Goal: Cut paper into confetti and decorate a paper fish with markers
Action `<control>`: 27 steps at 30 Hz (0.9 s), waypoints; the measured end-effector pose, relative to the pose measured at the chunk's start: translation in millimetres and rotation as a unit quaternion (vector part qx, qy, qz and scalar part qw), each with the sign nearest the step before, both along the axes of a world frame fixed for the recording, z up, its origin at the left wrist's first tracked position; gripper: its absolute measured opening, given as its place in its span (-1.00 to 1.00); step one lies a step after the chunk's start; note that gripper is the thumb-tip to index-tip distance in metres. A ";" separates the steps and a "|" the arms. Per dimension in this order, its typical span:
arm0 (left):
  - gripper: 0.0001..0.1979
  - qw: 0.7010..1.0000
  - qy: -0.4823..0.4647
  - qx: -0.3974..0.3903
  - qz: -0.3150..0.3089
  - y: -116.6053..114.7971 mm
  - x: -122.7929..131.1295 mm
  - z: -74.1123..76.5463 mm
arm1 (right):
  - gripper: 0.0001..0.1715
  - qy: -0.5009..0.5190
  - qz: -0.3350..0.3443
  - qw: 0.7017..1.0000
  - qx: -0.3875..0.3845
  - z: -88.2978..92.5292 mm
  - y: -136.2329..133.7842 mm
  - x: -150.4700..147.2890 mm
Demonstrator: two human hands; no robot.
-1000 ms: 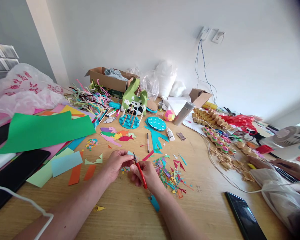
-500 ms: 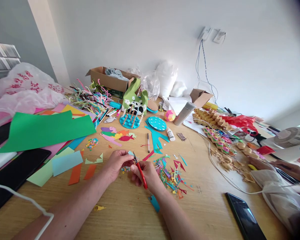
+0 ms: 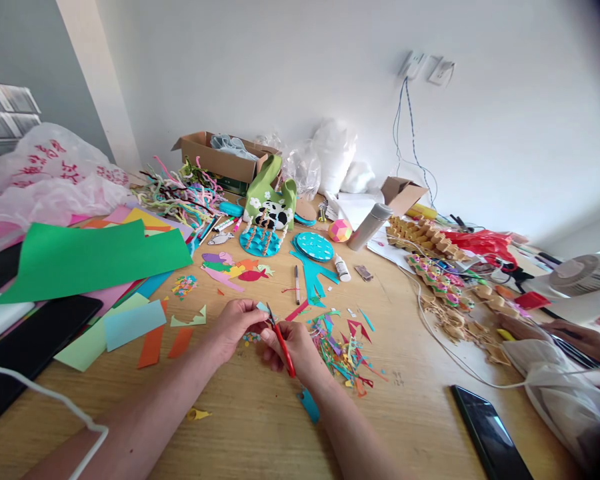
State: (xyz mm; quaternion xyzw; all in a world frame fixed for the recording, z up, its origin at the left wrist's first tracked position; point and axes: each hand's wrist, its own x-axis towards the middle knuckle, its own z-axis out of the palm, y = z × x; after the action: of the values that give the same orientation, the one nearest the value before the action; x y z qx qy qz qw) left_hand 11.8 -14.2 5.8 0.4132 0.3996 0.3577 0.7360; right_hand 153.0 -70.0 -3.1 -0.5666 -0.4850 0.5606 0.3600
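Watching remotely, I see almost nothing shift over the past second, so the work looks no further along: above the wooden desk [image 3: 240, 427], my left hand [image 3: 233, 327] pinches a small pale-blue paper piece [image 3: 262, 307], while my right hand [image 3: 295, 348] has its grip closed around slim red-handled scissors [image 3: 280, 340]. Only the paper's flat edge shows; whether the scissors touch it, I cannot tell.

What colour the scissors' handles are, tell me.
The handles are red, seen best in the head view.
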 end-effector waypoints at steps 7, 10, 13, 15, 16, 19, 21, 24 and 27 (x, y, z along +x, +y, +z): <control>-0.78 1.000 -0.001 0.001 0.001 0.8 -0.4 -0.6 | -0.38 -0.002 0.001 1.000 -0.004 1.9 -0.9 0.1; -0.79 1.000 0.002 0.001 0.004 1.1 -0.8 -0.3 | -0.37 -0.002 0.001 1.000 -0.004 2.0 -2.0 0.2; -0.80 1.000 0.005 0.003 0.002 1.4 -1.4 -0.1 | -0.36 -0.003 0.005 1.000 -0.002 1.4 -2.1 1.0; -0.80 1.000 0.008 0.004 -0.002 1.7 -1.9 0.0 | -0.35 -0.004 0.009 1.000 -0.003 1.3 -1.7 1.4; -0.81 1.000 0.008 0.004 -0.004 1.8 -2.0 0.1 | -0.35 -0.005 0.010 1.000 -0.004 1.4 -1.4 1.4; -0.81 1.000 0.010 0.004 -0.009 2.3 -2.2 0.3 | -0.34 -0.009 0.009 1.000 -0.009 2.2 -1.1 0.8; -0.81 1.000 0.011 0.005 -0.010 2.6 -2.2 0.4 | -0.33 -0.013 0.009 1.000 -0.011 2.6 -1.3 0.4; -0.81 1.000 0.013 0.007 -0.009 3.0 -2.4 0.4 | -0.35 -0.016 0.008 1.000 -0.009 1.8 -1.8 0.8; -0.82 1.000 0.018 0.009 -0.003 3.3 -2.7 0.4 | -0.36 -0.017 0.010 1.000 -0.004 0.2 -2.0 1.9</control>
State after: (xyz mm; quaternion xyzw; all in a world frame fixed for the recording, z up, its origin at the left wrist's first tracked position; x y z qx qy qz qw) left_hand 9.1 -10.9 6.2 0.4270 0.4087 0.3516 0.7260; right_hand 154.9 -72.0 -3.0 -0.5724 -0.4945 0.5565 0.3436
